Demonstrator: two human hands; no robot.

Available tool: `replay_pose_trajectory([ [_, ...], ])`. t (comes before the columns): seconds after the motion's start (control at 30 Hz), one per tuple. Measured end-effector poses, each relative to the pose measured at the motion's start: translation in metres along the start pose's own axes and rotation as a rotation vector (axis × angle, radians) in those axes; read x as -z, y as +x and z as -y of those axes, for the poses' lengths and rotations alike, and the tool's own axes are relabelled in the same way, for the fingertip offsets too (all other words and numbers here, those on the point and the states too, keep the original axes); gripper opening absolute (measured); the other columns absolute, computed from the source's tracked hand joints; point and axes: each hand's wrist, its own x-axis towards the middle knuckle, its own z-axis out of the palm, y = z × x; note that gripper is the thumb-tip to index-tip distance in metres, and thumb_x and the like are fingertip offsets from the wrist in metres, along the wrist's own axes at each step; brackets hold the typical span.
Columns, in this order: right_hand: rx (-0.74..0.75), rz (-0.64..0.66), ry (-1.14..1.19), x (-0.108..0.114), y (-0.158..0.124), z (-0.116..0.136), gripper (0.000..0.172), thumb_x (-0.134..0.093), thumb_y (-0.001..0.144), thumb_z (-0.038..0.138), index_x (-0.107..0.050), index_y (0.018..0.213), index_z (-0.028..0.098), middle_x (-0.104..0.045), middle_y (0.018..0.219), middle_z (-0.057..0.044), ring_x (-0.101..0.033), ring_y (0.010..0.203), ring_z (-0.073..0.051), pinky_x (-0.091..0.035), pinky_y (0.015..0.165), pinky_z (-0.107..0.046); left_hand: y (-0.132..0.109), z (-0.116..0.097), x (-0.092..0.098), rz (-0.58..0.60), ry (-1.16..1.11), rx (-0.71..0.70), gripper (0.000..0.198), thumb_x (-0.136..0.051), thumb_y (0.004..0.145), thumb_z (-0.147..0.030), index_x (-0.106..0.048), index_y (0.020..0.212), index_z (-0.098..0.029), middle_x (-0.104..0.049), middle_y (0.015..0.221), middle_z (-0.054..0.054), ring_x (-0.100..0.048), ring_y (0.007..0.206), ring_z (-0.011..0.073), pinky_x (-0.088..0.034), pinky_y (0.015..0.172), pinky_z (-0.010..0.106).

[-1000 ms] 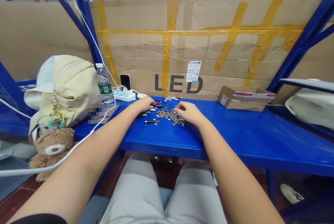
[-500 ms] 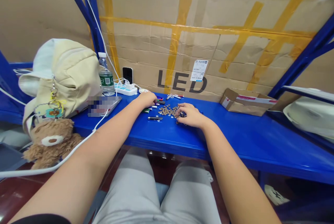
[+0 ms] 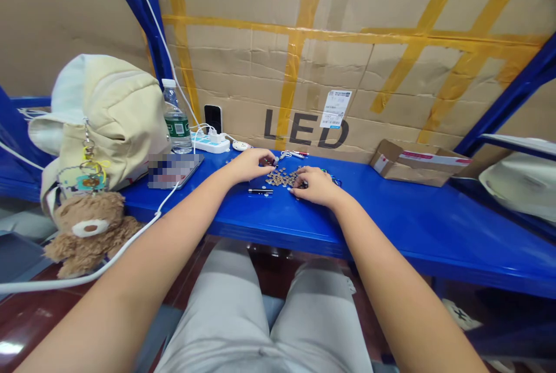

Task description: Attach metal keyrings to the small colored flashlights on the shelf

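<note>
Risk, front edge: the slim dark cylinder is laid nearest the front edge of the worktop; being round, it could be rolled off by a brushing wrist.
Risk, pile: the small discs are heaped loosely mid-worktop, between the hands; they could be scattered over the slick paint by one sweep.
Right hand: the fingers are spread and laid flat on the pile's right side, with nothing gripped.
Left hand: the fingers are curled at the pile's far-left side; whether something small is pinched cannot be told.
Worktop material: blue painted metal, smooth, glossy, straight-edged.
Discs: flat, round, dull metallic, coin-like.
Cylinder: thin, dark, bright-tipped.
Back edge: a creased cardboard wall, matte, crossed with yellow tape.
</note>
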Motion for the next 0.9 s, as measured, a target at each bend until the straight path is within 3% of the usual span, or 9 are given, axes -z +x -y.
replay_pose_trajectory([
  [0.13, 0.012, -0.054, 0.052, -0.001, 0.002, -0.004, 0.010, -0.063, 0.073, 0.030, -0.070, 0.072, 0.024, -0.058, 0.125, -0.006, -0.049, 0.119, -0.030, -0.034, 0.100, -0.052, -0.007, -0.005, -0.009, 0.095, -0.029, -0.034, 0.020, -0.062, 0.075, -0.019, -0.066, 0.094, -0.016, -0.071, 0.090, 0.003, -0.064, 0.083, 0.0153, -0.049, 0.080, 0.027],
  [0.3, 0.220, -0.383, 0.290, 0.000, 0.004, -0.005, 0.011, -0.062, 0.078, 0.031, -0.068, 0.080, 0.022, -0.062, 0.116, -0.008, -0.052, 0.117, -0.024, -0.038, 0.101, -0.042, -0.009, -0.009, -0.014, 0.132, 0.040, -0.124, 0.018, -0.062, 0.076, -0.021, -0.067, 0.093, -0.016, -0.071, 0.090, 0.003, -0.064, 0.084, 0.0159, -0.048, 0.078, 0.026],
  [0.37, 0.319, -0.445, 0.357, 0.000, 0.003, -0.003, 0.011, -0.061, 0.079, 0.031, -0.066, 0.080, 0.021, -0.062, 0.114, -0.008, -0.053, 0.115, -0.022, -0.038, 0.101, -0.041, -0.010, -0.010, -0.015, 0.131, 0.069, -0.173, 0.018, -0.062, 0.076, -0.022, -0.068, 0.093, -0.016, -0.071, 0.091, 0.003, -0.064, 0.085, 0.0161, -0.048, 0.078, 0.025],
  [0.9, 0.455, -0.444, 0.395, -0.003, 0.005, -0.001, 0.010, -0.064, 0.080, 0.030, -0.068, 0.083, 0.021, -0.063, 0.109, -0.008, -0.056, 0.111, -0.022, -0.042, 0.098, -0.040, -0.011, -0.018, -0.016, 0.080, 0.140, -0.273, 0.020, -0.060, 0.079, -0.021, -0.068, 0.096, -0.017, -0.071, 0.095, 0.005, -0.064, 0.090, 0.0183, -0.046, 0.081, 0.026],
])
